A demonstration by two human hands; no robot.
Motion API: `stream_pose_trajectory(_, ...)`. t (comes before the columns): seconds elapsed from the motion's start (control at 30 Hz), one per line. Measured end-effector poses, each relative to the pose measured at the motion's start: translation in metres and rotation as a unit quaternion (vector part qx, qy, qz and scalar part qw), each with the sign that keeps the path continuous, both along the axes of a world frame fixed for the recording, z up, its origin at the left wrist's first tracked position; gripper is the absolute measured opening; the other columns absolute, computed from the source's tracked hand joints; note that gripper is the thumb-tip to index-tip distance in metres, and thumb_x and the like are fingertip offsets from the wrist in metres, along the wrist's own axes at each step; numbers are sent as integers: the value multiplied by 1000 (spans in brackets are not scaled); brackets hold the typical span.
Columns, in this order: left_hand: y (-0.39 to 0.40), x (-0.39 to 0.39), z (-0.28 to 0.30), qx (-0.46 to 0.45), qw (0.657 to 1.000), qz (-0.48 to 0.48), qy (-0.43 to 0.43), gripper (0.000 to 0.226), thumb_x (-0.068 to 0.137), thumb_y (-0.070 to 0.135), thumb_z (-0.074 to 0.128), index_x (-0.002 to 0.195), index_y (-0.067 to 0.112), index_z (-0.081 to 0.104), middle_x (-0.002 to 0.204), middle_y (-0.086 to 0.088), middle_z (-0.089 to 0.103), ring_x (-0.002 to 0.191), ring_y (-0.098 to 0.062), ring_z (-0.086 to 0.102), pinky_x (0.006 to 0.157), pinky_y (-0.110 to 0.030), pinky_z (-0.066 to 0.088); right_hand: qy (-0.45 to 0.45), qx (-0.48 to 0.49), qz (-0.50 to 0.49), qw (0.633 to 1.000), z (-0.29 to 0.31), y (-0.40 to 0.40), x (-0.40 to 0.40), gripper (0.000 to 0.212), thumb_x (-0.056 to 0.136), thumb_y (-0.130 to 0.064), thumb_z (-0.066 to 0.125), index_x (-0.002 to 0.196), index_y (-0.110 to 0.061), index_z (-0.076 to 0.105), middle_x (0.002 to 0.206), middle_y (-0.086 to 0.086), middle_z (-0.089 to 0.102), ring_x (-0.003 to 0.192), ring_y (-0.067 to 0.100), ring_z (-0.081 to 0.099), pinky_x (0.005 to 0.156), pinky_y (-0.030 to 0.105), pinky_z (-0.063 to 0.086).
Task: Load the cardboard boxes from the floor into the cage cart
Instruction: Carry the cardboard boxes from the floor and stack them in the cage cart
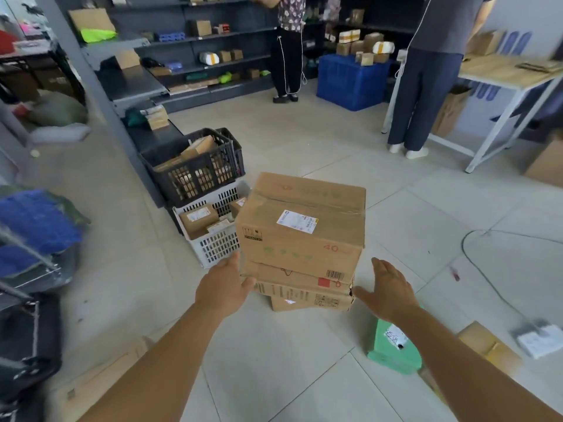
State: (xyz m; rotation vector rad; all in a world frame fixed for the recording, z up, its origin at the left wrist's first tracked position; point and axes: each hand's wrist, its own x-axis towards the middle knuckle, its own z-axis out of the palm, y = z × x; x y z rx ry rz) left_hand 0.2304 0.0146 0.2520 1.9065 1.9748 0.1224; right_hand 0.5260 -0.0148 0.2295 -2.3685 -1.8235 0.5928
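boxes: stack of cardboard boxes on the tiled floor [396, 214], dead ahead; big top box [300, 226] with white label sits on a flatter middle box [304, 289], smaller bottom box [307, 304] under that
left hand [224, 287]: against the stack's left edge at middle-box level, thumb on the front corner; fingers go round behind the boxes, hidden, so probably gripping but can't tell
right hand [388, 289]: fingers straight and spread, open, just beside the stack's right side, thumb tip near the torn corner of the middle box, holding nothing
green parcel [393, 345]: on floor under right forearm
crates: black crate [195, 166] stacked on white crate [213, 236], both with small boxes, just left of stack
blue crate [350, 82]: far back by the shelves [195, 38]
desk [505, 71]: right rear, one person standing at it, another at the shelves
cable [475, 257]: loops across floor, right
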Motion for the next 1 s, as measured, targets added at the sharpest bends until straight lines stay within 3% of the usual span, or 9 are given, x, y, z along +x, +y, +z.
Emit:
stream_pose_trajectory(0.37,180,19,-46,-61,997,2,37,74,97,43,45,155,16,8,155,-7,29,139,-25,34,109,-41,36,48,-42,-64,996,-54,165,45,87,90,-50,59,154,-11,14,157,7,28,143,27,29,113,42,28)
stream_pose_trajectory(0.53,253,30,-70,-101,994,33,-19,80,95,46,49,155,18,3,160,-7,16,146,-26,19,115,-44,27,78,-71,-104,989,-80,234,58,82,87,-49,63,149,-12,24,143,8,42,132,29,41,107,46,38)
stream_pose_trajectory(0.63,293,29,-88,-103,994,32,-25,83,93,47,52,155,21,4,160,-6,18,146,-27,21,114,-46,29,93,-96,-132,982,-98,264,62,84,84,-49,67,146,-10,26,139,10,45,127,31,46,104,48,42)
stream_pose_trajectory(0.8,350,20,-121,-120,992,43,-5,87,89,51,56,155,23,5,160,-5,17,145,-30,22,114,-50,29,96,-121,-178,972,-125,302,62,99,82,-47,71,153,-8,14,151,13,34,134,35,40,109,47,38)
stream_pose_trajectory(1.0,407,13,-156,-146,988,48,-19,97,89,43,62,154,18,-6,161,-9,9,144,-34,21,114,-51,28,108,-114,-261,952,-151,336,67,94,74,-42,78,142,-8,23,144,16,37,126,42,45,103,50,41)
